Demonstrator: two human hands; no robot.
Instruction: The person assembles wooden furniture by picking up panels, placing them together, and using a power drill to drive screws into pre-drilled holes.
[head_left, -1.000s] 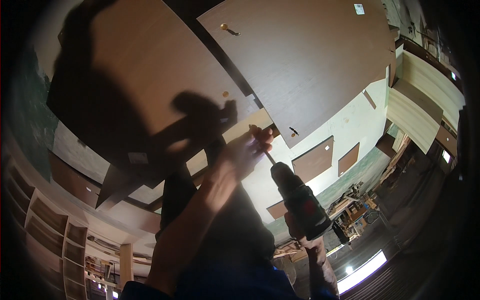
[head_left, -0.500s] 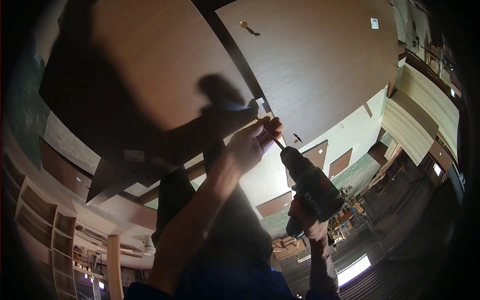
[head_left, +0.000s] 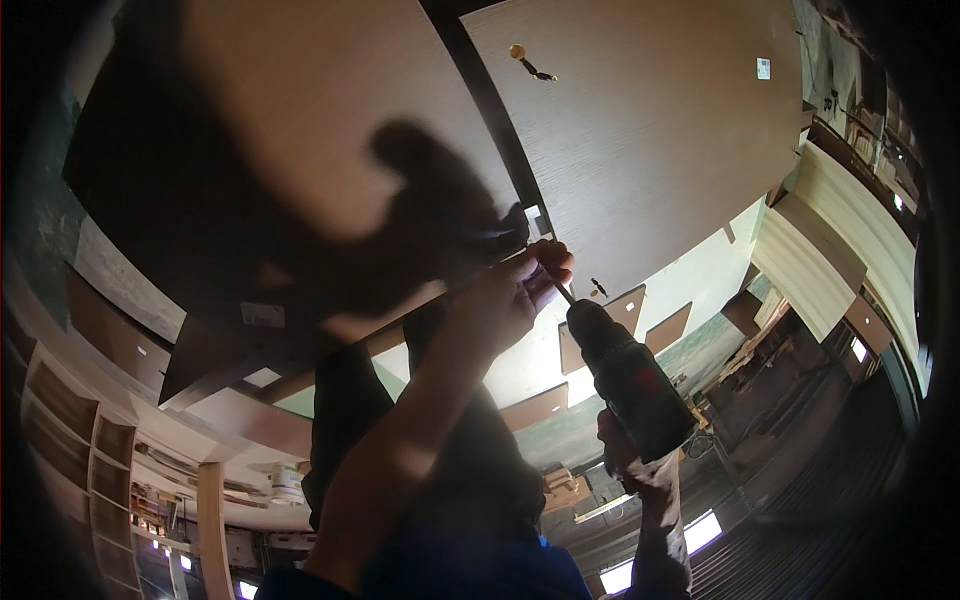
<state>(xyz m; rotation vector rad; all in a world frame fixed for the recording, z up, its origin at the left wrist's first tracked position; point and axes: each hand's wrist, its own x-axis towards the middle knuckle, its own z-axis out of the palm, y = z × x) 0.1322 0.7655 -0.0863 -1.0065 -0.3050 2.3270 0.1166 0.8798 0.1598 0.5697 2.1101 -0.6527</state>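
Note:
My right hand (head_left: 630, 460) is wrapped round the grip of a dark cordless drill (head_left: 642, 395), which points up and to the left. From its chuck a long thin bit (head_left: 566, 292) runs to the fingers of my left hand (head_left: 522, 285). Those fingers are closed round the bit's front end, at the edge of a brown panel (head_left: 650, 140); whether a screw sits there is hidden. A dark strip (head_left: 487, 105) separates this panel from a second brown panel (head_left: 330, 90), partly in shadow. Close above my left fingertips is a small pale piece (head_left: 537, 220).
Brass-and-black fittings (head_left: 598, 288) sit on the right panel, one near its lower edge. Smaller brown boards (head_left: 667, 328) lie below it. Pale curved-looking boards (head_left: 815, 250) stand at the right. A shelf frame (head_left: 95, 470) and a wooden post (head_left: 212, 530) are at the lower left.
The view has shifted slightly, and the drill and both hands appear a little further right. My shadow on the left panel has changed shape. Both grips stay the same.

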